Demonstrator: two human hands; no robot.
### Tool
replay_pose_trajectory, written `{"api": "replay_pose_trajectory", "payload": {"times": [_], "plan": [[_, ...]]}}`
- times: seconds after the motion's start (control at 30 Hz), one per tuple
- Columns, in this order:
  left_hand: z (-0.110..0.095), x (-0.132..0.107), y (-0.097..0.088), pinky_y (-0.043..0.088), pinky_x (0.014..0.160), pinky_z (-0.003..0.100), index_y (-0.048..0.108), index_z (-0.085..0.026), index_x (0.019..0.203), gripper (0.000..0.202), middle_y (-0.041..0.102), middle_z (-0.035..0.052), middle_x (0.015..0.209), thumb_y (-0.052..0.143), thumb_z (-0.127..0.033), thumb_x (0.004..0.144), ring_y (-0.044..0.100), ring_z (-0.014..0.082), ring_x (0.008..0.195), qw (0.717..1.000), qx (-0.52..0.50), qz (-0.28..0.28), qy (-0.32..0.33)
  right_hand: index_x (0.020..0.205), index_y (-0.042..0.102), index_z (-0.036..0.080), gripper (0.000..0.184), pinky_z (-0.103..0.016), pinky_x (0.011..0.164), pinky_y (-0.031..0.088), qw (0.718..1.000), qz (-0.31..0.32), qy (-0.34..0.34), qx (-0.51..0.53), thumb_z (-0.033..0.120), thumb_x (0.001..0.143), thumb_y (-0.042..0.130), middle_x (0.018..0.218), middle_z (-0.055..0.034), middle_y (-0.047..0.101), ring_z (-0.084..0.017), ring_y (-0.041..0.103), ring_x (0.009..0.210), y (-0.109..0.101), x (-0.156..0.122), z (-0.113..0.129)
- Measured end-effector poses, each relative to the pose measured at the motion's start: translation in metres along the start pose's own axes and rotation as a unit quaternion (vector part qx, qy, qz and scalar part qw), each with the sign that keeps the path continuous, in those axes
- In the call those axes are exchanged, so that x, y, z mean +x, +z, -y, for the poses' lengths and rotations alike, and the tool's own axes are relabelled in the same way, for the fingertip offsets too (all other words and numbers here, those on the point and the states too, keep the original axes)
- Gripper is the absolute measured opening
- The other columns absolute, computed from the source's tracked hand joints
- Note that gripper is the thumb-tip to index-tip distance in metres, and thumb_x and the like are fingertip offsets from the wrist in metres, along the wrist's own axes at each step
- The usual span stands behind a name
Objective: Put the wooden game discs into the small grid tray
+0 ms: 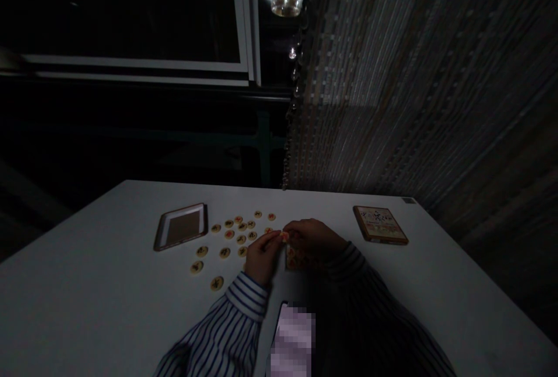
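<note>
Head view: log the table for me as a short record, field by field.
Left hand: pinching a red-marked piece
Right hand: at that piece, grip unclear
Loose pieces: round, red- or black-marked, scattered on the table
Box: below the right hand, partly hidden, holds pieces
Tray: left side
Case: right side, printed top
Phone: between the forearms, screen pixelated

Left hand [263, 254] pinches red-marked disc [285, 237] beside right hand [314, 236]; loose discs [224, 252] on white table [108, 290].

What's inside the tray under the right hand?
Round pieces show in the left part of the tray, too dim to count. The right hand and sleeve cover its right part; contents there can't be seen.
</note>
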State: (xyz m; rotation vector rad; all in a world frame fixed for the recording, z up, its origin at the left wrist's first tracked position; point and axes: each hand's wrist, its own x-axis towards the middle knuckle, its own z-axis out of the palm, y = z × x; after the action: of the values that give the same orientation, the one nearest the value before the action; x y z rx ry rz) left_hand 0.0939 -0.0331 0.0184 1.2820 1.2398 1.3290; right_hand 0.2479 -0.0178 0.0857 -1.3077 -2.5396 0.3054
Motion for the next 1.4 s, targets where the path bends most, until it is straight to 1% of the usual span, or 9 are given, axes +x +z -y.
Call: {"api": "replay_pose_trajectory", "payload": {"times": [0.27, 0.53, 0.63, 0.77, 0.87, 1.0, 1.13, 1.27, 1.4], "plan": [[-0.002, -0.002, 0.001, 0.048, 0.080, 0.029, 0.067, -0.016, 0.088, 0.028, 0.069, 0.0055, 0.088, 0.060, -0.036, 0.069, 0.062, 0.0178, 0.086, 1.000, -0.013, 0.011, -0.002, 0.099, 0.059, 0.019, 0.029, -0.024, 0.070, 0.039, 0.999, 0.011, -0.013, -0.028, 0.037, 0.083, 0.044, 0.089, -0.0058, 0.064, -0.015, 0.057, 0.082, -0.004, 0.001, 0.006], [0.004, 0.000, 0.002, 0.047, 0.082, 0.030, 0.066, -0.014, 0.091, 0.031, 0.068, 0.0068, 0.091, 0.058, -0.035, 0.070, 0.061, 0.0177, 0.088, 1.000, -0.004, 0.018, -0.006, 0.098, 0.058, 0.019, 0.027, -0.024, 0.068, 0.037, 0.997, 0.038, 0.017, -0.064, 0.036, 0.081, 0.045, 0.088, -0.0058, 0.064, -0.016, 0.057, 0.082, -0.005, 0.001, 0.008], [0.003, -0.001, 0.001, 0.048, 0.082, 0.032, 0.066, -0.014, 0.091, 0.030, 0.068, 0.0068, 0.090, 0.057, -0.035, 0.072, 0.061, 0.0181, 0.087, 1.000, 0.017, 0.021, 0.014, 0.099, 0.058, 0.019, 0.028, -0.024, 0.070, 0.037, 0.996, 0.040, 0.031, -0.073, 0.036, 0.081, 0.044, 0.089, -0.0062, 0.065, -0.016, 0.057, 0.083, -0.004, 0.001, 0.007], [0.003, -0.002, 0.001, 0.048, 0.081, 0.032, 0.064, -0.014, 0.093, 0.029, 0.068, 0.0076, 0.089, 0.054, -0.032, 0.074, 0.062, 0.0179, 0.086, 0.994, 0.096, 0.013, 0.045, 0.101, 0.057, 0.020, 0.030, -0.023, 0.069, 0.037, 0.993, 0.047, 0.059, -0.094, 0.036, 0.082, 0.042, 0.090, -0.0061, 0.065, -0.016, 0.058, 0.084, -0.002, 0.002, 0.001], [0.005, -0.003, 0.001, 0.048, 0.081, 0.033, 0.063, -0.014, 0.096, 0.026, 0.067, 0.0082, 0.093, 0.050, -0.026, 0.076, 0.061, 0.0172, 0.086, 0.983, 0.163, 0.023, 0.085, 0.103, 0.057, 0.021, 0.032, -0.024, 0.069, 0.036, 0.988, 0.057, 0.083, -0.119, 0.038, 0.083, 0.039, 0.091, -0.0067, 0.065, -0.017, 0.058, 0.085, 0.001, 0.002, -0.003], [0.008, -0.005, 0.001, 0.048, 0.082, 0.033, 0.061, -0.015, 0.099, 0.026, 0.065, 0.0086, 0.097, 0.045, -0.019, 0.078, 0.060, 0.0166, 0.090, 0.960, 0.232, 0.054, 0.145, 0.103, 0.058, 0.020, 0.035, -0.026, 0.070, 0.036, 0.982, 0.075, 0.094, -0.145, 0.040, 0.084, 0.035, 0.093, -0.0083, 0.065, -0.019, 0.058, 0.086, 0.003, 0.003, -0.006], [0.010, -0.006, 0.002, 0.048, 0.082, 0.031, 0.059, -0.014, 0.101, 0.028, 0.065, 0.0088, 0.098, 0.043, -0.015, 0.078, 0.059, 0.0164, 0.091, 0.948, 0.259, 0.071, 0.168, 0.098, 0.060, 0.020, 0.035, -0.027, 0.072, 0.035, 0.981, 0.091, 0.081, -0.153, 0.039, 0.084, 0.034, 0.093, -0.0083, 0.064, -0.019, 0.057, 0.088, 0.006, 0.004, -0.009], [0.011, -0.006, 0.003, 0.048, 0.082, 0.031, 0.058, -0.014, 0.101, 0.029, 0.065, 0.0083, 0.098, 0.041, -0.013, 0.078, 0.059, 0.0159, 0.091, 0.947, 0.259, 0.079, 0.172, 0.096, 0.061, 0.020, 0.031, -0.028, 0.073, 0.035, 0.978, 0.092, 0.073, -0.171, 0.037, 0.081, 0.039, 0.095, -0.0077, 0.063, -0.020, 0.054, 0.090, 0.011, 0.006, -0.012], [0.012, -0.005, 0.003, 0.047, 0.083, 0.030, 0.057, -0.015, 0.104, 0.030, 0.064, 0.0079, 0.100, 0.041, -0.013, 0.078, 0.058, 0.0157, 0.093, 0.947, 0.257, 0.090, 0.170, 0.096, 0.061, 0.020, 0.031, -0.029, 0.074, 0.035, 0.977, 0.090, 0.074, -0.181, 0.037, 0.081, 0.039, 0.095, -0.0085, 0.061, -0.020, 0.053, 0.092, 0.014, 0.006, -0.014]]}}
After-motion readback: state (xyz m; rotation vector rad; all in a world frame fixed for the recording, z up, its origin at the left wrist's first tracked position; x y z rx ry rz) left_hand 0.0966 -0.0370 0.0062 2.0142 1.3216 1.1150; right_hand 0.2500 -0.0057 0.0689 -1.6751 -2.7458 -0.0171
